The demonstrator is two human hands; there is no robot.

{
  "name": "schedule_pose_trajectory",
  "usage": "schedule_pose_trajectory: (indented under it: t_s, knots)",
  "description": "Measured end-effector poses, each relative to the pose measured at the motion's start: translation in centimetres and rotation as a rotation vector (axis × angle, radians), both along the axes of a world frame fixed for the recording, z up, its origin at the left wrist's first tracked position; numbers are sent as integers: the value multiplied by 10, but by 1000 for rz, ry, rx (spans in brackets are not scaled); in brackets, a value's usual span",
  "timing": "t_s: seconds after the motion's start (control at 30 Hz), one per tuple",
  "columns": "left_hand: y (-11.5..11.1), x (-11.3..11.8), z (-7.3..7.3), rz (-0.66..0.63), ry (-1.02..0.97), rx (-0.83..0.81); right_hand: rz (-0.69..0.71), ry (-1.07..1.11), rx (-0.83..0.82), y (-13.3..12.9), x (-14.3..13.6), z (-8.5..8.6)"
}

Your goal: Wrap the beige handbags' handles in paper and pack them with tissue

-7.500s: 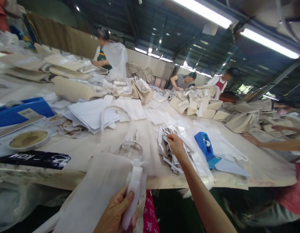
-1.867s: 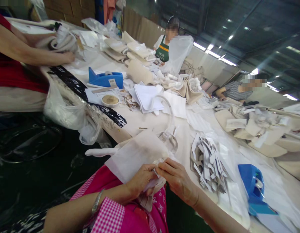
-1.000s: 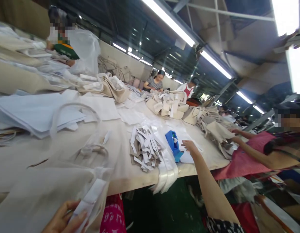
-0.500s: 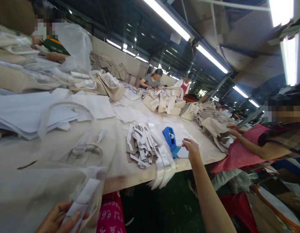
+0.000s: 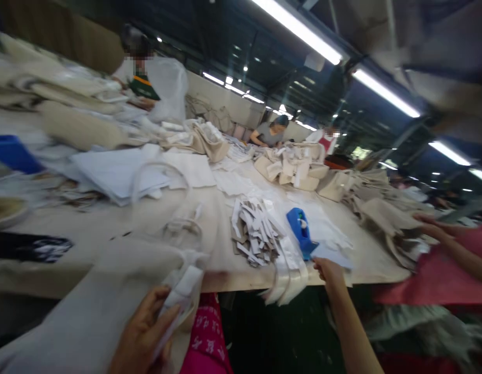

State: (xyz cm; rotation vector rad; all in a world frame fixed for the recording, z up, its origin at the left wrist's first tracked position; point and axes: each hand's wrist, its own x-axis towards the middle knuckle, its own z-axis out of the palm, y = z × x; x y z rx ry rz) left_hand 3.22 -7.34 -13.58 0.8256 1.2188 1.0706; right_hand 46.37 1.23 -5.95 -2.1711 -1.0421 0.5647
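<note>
My left hand (image 5: 147,327) is closed around a white-wrapped strap (image 5: 184,285) of a pale fabric bag (image 5: 104,306), which lies over the table's front edge. A thin loop handle in clear wrapping stands up from the bag. To the right, my right hand (image 5: 329,272) has its fingers pinched together at the cutter end of a blue tape dispenser (image 5: 300,231). Whatever is between those fingertips is too small to make out. Left of the dispenser lies a heap of white and grey card strips (image 5: 256,231), beside clear plastic strips (image 5: 289,275) that hang over the edge.
White sheets (image 5: 119,169) are stacked at left, near a blue bin (image 5: 16,153). Beige bag pieces (image 5: 291,166) are piled at the back and right. A co-worker's arm (image 5: 451,244) handles fabric on the right; other people work behind the table.
The view has swung left, so things appear farther right. My right hand has gone from just above the dispenser's cutter end to just below it, fingers pinched. My left hand keeps its hold.
</note>
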Motion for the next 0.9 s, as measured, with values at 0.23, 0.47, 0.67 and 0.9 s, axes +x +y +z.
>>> schedule_pose_trajectory:
  t_s: [0.23,0.47,0.67,0.9]
  knots:
    - [-2,3,14,45,21,180,764,625,-89,-36,-216,-17]
    - [-4,3,23,96,184,315,907,362,-116,-42,-310,-4]
    - [-5,1,16,76,327,348,880,211,-198,-39,-309,-3]
    - [-8,-2,15,69,296,279,956,184,-212,-42,-297,-4]
